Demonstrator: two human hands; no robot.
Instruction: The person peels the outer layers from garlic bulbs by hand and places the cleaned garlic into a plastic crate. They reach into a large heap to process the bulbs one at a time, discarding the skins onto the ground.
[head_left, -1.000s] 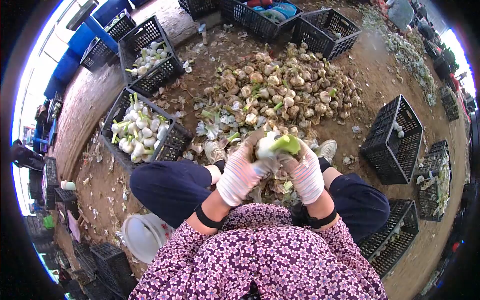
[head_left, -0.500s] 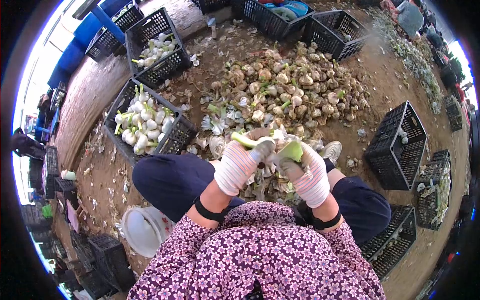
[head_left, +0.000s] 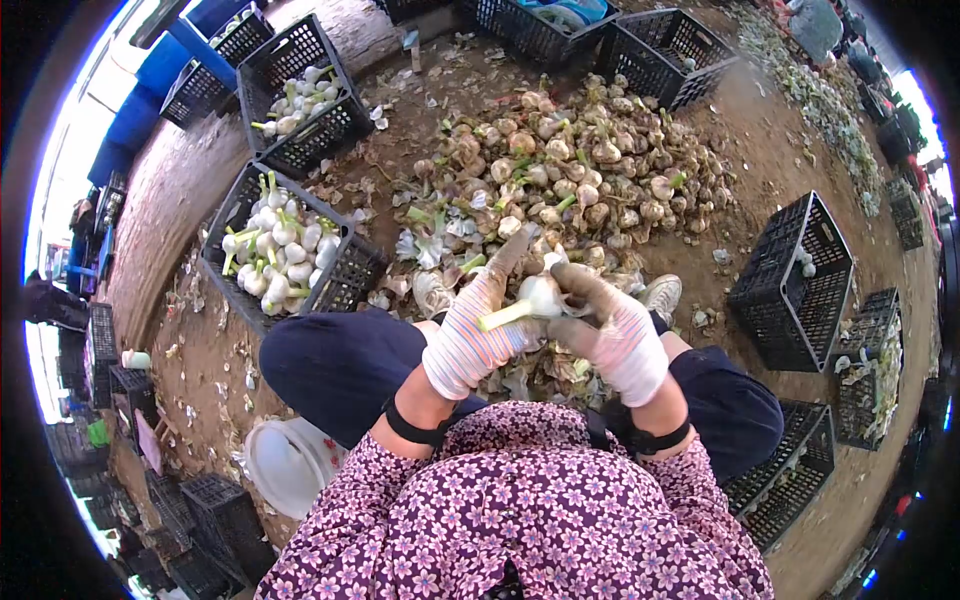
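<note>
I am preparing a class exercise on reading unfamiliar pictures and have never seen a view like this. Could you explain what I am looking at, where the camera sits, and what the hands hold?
There is no machine here. The one picture comes from a camera worn on a seated person's head, looking down. The left hand and right hand, both in striped gloves, grip one white garlic bulb with a green stalk. Ahead, on the dirt ground, lies a pile of unpeeled garlic. To the left, black crates hold cleaned white bulbs. A white bucket stands by the left knee.
</note>
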